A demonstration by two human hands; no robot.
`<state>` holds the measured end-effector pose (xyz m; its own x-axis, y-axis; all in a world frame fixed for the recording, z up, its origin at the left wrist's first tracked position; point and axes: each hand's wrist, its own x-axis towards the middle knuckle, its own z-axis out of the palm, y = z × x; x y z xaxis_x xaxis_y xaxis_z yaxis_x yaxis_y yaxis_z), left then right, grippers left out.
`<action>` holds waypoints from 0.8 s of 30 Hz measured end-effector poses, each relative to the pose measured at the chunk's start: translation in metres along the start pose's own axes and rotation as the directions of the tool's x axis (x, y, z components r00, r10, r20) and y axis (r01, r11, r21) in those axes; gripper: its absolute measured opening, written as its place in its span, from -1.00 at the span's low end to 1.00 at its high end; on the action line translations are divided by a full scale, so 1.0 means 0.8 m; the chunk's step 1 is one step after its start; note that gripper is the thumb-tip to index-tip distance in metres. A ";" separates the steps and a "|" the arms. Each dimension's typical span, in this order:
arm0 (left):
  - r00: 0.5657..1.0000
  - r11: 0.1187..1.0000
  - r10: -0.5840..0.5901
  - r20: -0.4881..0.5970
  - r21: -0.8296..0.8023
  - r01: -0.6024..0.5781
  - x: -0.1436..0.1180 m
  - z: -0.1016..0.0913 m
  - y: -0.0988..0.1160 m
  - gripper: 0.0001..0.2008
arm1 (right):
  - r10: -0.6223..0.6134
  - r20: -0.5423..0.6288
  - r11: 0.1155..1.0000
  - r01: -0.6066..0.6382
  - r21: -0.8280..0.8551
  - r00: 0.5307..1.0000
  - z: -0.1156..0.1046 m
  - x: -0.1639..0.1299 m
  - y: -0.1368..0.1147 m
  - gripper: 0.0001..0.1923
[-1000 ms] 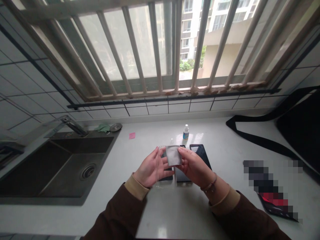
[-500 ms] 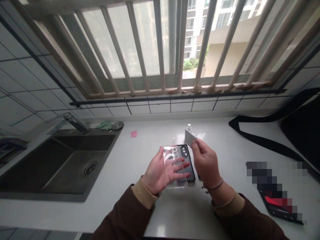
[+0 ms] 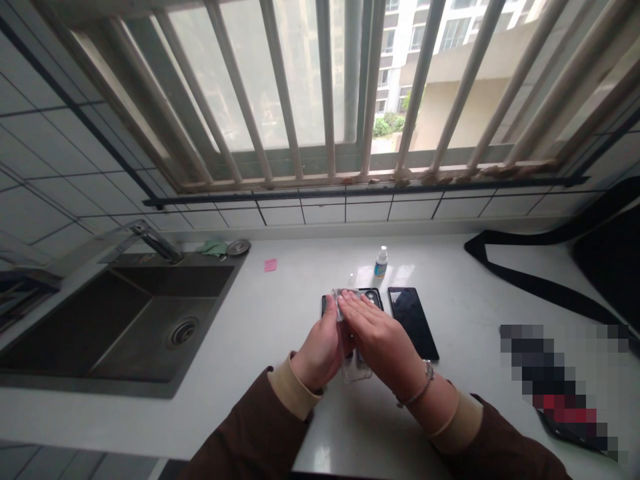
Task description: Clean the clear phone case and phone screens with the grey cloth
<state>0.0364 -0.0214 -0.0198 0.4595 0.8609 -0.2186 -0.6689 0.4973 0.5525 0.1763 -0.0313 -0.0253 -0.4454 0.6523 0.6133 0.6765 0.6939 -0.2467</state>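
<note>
Above the middle of the white stone countertop (image 3: 280,313), the left hand (image 3: 323,347) cups a clear soft plastic phone case (image 3: 356,365) from below, its fingers curled around the left edge, while the right hand (image 3: 377,333) lies flat and stretched out on top of it, fingers together and pointing toward the window; whether a cloth is pressed under that palm cannot be told. The case sits sandwiched between the two hands, only its lower corner and a strip near the fingertips showing. Just beyond the fingertips a black phone lying face down (image 3: 371,295) shows its camera ring, and just right of it a second black phone with a glossy dark screen (image 3: 413,321) lies flat, apart from the hands. A small white dropper bottle with a blue label (image 3: 381,262) stands behind both; its print is too small to read. To the left, bare counter runs to the rim of the dark steel sink (image 3: 150,320), with a pink sticky note (image 3: 271,265) near the back wall. On the right a black strap (image 3: 525,283) crosses the counter.
</note>
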 end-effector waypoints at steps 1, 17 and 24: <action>1.000 1.000 -0.006 0.011 -0.005 0.006 0.000 -0.001 -0.001 -0.39 | 0.000 -0.012 1.000 0.000 0.008 1.000 -0.001 0.000 -0.001 -0.44; 0.960 0.995 0.069 -0.272 0.089 -0.046 -0.004 0.001 0.041 -0.34 | -0.150 0.027 0.966 0.140 0.219 0.988 0.003 0.000 -0.015 -0.58; 0.947 0.993 0.104 -0.304 0.092 -0.079 0.003 -0.012 0.061 -0.32 | -0.144 0.137 0.909 0.077 0.410 0.980 -0.007 -0.001 -0.025 -0.64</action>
<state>-0.0004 0.0062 -0.0010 0.1880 0.8995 -0.3945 -0.6464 0.4157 0.6398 0.1662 -0.0473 -0.0166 -0.6145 0.5808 0.5338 0.3402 0.8056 -0.4850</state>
